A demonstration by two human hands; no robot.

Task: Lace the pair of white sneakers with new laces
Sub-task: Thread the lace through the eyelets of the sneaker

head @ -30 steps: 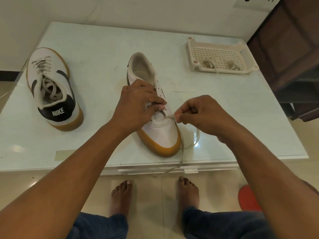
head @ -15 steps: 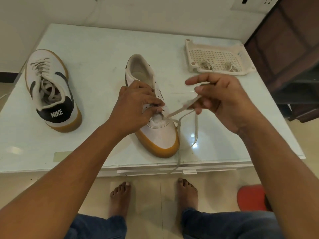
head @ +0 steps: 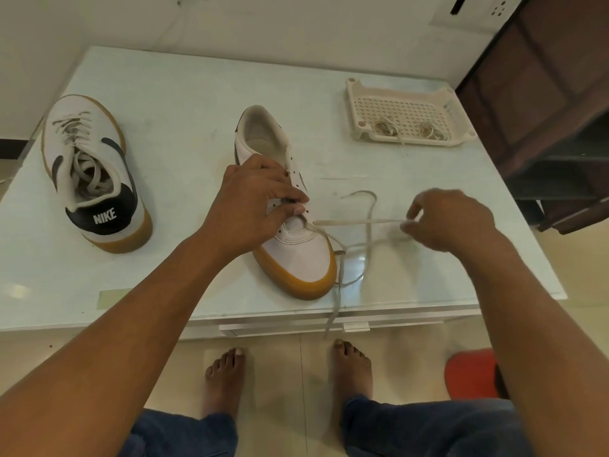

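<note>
A white sneaker with a tan sole (head: pixel 296 255) lies mid-table, toe toward me. My left hand (head: pixel 253 206) grips its eyelet flap, thumb and fingers pinched over the tongue. A pale lace (head: pixel 359 222) runs from a low eyelet out to the right, stretched taut. My right hand (head: pixel 451 219) pinches that lace, and a loose loop curls above it. The lace's other end hangs over the table's front edge. The second sneaker (head: pixel 95 173), laced, sits at the left with its heel toward me.
A cream perforated tray (head: pixel 405 110) at the back right holds two bundles of laces. The glass table top (head: pixel 164 110) ends just before my bare feet. A dark wooden cabinet (head: pixel 557 94) stands to the right. A red object (head: pixel 471 374) lies on the floor.
My right hand went from beside the eyelets up and then far out to the right, drawing the lace through. My left hand stayed on the shoe.
</note>
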